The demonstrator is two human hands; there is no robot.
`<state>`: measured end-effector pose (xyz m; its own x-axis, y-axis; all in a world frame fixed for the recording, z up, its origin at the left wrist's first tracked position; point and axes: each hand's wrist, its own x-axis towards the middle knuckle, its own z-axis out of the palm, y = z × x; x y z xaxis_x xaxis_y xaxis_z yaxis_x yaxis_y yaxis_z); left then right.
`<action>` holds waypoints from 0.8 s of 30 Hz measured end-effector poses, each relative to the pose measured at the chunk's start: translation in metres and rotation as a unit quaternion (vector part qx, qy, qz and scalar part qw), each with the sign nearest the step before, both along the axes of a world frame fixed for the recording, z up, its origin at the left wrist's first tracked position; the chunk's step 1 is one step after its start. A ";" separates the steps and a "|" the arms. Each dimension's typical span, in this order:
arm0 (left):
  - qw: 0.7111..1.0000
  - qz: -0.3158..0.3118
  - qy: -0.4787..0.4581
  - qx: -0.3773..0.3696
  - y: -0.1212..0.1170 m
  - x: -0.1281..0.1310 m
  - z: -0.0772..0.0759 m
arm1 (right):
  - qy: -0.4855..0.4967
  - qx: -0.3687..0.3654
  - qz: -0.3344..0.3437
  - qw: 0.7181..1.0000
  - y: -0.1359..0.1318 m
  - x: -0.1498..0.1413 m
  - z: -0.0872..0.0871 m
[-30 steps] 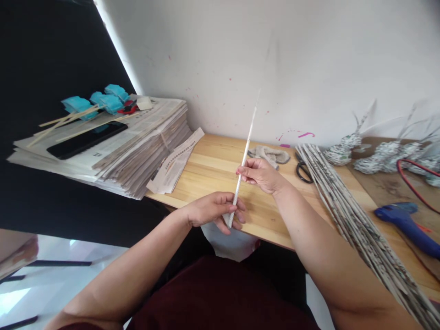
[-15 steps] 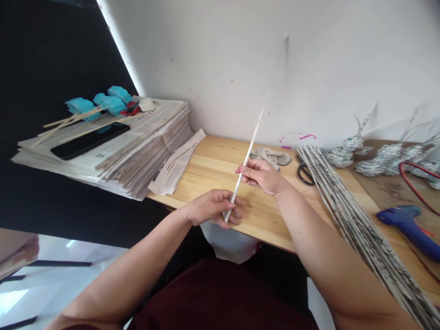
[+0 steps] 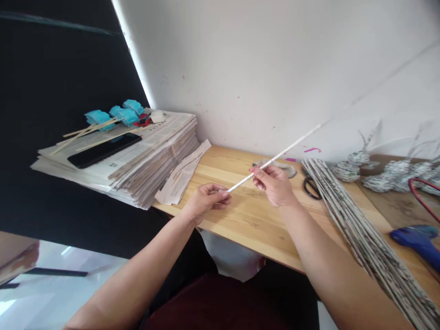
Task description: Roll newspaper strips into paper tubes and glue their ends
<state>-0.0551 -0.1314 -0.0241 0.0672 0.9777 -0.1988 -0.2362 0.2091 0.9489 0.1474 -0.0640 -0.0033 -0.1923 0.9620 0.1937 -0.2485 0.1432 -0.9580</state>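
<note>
A thin white tube of rolled paper slants up to the right above the table, with a narrow point trailing off against the wall. My left hand pinches its lower end between thumb and fingers. Farther up, my right hand grips the same tube with thumb and forefinger. Behind my right hand a crumpled grey cloth lies on the wooden table, partly hidden. To the right is a bundle of rolled newspaper tubes.
A tall newspaper stack at left carries a black phone, thin sticks and blue bundles. Loose paper strips lean beside it. Black-handled scissors, a blue glue gun and woven paper pieces lie right.
The tube has tipped from steep to a lower slant toward the right. My left hand has risen and closed on its lower end. The view has shifted slightly.
</note>
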 end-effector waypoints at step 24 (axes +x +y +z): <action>0.923 0.137 -0.357 -0.051 0.106 0.053 0.034 | 0.026 0.065 -0.266 0.962 0.014 0.001 -0.011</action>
<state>-0.0023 -0.0252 0.0098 -0.0308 0.9560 -0.2918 -0.8506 0.1283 0.5099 0.1486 -0.0505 -0.0140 0.3327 0.8888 0.3153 -0.1542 0.3811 -0.9116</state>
